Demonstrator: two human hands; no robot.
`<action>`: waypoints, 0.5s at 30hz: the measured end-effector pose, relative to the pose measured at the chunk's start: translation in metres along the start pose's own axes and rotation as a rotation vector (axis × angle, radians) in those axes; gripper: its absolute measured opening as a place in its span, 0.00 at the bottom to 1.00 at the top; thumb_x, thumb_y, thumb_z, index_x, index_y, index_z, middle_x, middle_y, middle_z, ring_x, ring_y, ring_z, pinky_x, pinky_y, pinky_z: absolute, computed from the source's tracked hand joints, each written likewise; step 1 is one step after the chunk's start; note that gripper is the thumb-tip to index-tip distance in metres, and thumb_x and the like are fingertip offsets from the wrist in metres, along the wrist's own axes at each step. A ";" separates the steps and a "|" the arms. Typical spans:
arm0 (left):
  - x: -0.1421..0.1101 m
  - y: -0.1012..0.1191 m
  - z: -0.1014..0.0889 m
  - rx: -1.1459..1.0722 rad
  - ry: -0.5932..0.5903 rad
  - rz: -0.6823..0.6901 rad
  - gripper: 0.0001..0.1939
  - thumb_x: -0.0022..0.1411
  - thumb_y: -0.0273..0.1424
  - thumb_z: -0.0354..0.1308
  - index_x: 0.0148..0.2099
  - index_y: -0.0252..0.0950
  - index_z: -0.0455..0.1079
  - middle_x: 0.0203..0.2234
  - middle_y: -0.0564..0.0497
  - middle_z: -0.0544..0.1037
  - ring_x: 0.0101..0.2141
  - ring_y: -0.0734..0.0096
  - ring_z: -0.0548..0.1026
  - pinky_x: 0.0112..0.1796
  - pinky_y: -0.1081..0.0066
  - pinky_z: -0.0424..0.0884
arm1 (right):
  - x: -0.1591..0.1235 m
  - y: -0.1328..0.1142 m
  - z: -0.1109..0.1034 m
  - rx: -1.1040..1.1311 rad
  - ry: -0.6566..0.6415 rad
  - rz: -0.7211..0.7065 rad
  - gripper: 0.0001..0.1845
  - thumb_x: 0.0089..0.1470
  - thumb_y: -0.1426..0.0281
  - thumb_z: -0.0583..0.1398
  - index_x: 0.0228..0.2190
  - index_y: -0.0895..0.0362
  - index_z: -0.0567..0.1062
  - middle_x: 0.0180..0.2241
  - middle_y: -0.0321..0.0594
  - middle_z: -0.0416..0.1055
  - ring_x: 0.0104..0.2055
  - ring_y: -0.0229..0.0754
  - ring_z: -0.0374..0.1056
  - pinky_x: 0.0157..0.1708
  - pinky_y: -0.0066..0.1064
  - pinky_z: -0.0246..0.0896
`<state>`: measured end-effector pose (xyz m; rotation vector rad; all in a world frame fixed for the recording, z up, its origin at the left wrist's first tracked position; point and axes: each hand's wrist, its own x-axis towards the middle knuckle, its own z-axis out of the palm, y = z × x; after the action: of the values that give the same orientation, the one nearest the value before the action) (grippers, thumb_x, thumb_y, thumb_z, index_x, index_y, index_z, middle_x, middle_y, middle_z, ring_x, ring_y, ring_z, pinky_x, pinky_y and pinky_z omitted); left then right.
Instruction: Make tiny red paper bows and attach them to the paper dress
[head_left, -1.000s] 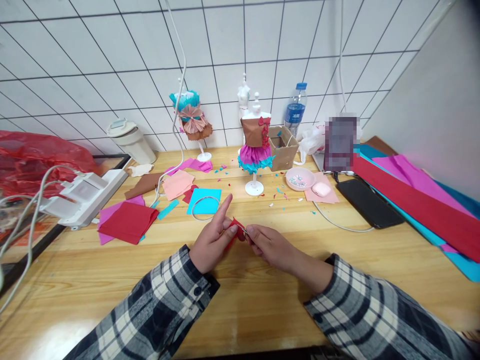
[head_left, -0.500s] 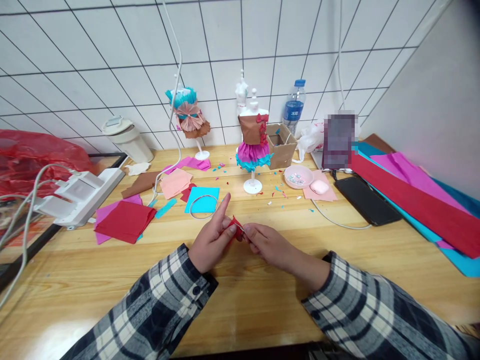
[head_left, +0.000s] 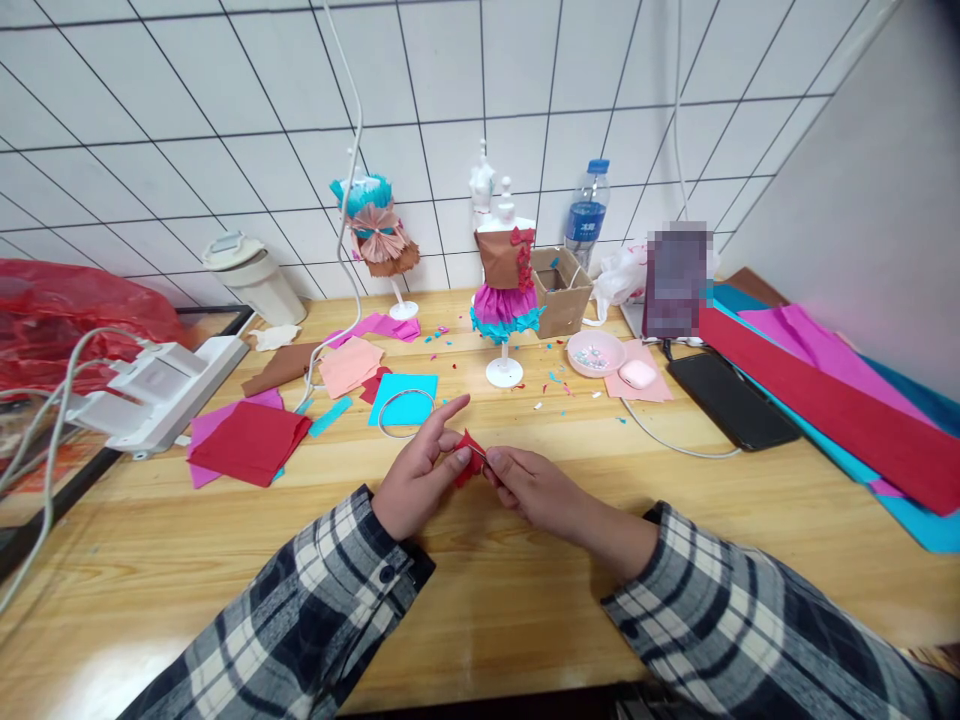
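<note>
My left hand (head_left: 416, 475) pinches a small piece of red crepe paper (head_left: 466, 470) between thumb and fingers, its index finger stretched out. My right hand (head_left: 532, 487) is closed on a thin metal tool (head_left: 478, 452) whose tip reaches the red paper; the fist hides the rest, so its kind cannot be made out. Beyond the hands stands a small dress form (head_left: 507, 260) in a brown paper top with red bows and a magenta skirt edged in turquoise. A metal ring (head_left: 381, 418) lies on a turquoise paper square (head_left: 411, 390) just past my left hand.
Red paper sheets (head_left: 251, 440) and a white power strip (head_left: 176, 385) lie at left. Another dressed form (head_left: 386, 240) stands behind. To the right are a pink bead dish (head_left: 596, 370), a black phone (head_left: 731, 400) and long paper strips (head_left: 825, 400). A bottle (head_left: 587, 215) stands behind.
My left index finger has tipped to the right and lower. More of the red paper now hangs below the left thumb. The right hand has hardly moved.
</note>
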<state>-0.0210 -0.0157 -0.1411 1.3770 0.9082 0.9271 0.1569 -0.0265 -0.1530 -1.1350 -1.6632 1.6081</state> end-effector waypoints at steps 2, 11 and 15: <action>0.000 0.001 0.000 0.015 -0.013 0.019 0.36 0.64 0.34 0.56 0.69 0.40 0.43 0.30 0.52 0.74 0.30 0.71 0.71 0.34 0.70 0.63 | 0.000 0.000 0.001 0.045 -0.008 0.017 0.27 0.61 0.47 0.42 0.25 0.55 0.61 0.18 0.29 0.54 0.21 0.34 0.51 0.23 0.27 0.47; -0.002 0.004 -0.002 0.126 -0.022 0.016 0.42 0.63 0.31 0.57 0.70 0.40 0.36 0.29 0.53 0.73 0.32 0.69 0.72 0.37 0.68 0.65 | -0.001 -0.001 0.004 0.061 0.024 0.040 0.27 0.60 0.46 0.43 0.25 0.55 0.61 0.17 0.29 0.54 0.21 0.34 0.51 0.23 0.28 0.48; -0.002 0.005 -0.002 0.101 -0.023 0.000 0.40 0.62 0.32 0.58 0.69 0.39 0.40 0.29 0.52 0.73 0.32 0.70 0.73 0.36 0.70 0.65 | -0.001 -0.001 0.002 0.027 0.025 0.010 0.27 0.60 0.47 0.43 0.25 0.55 0.62 0.18 0.30 0.55 0.22 0.35 0.52 0.24 0.28 0.49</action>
<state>-0.0233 -0.0168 -0.1365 1.4708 0.9480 0.8737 0.1550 -0.0282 -0.1523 -1.1468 -1.6178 1.6116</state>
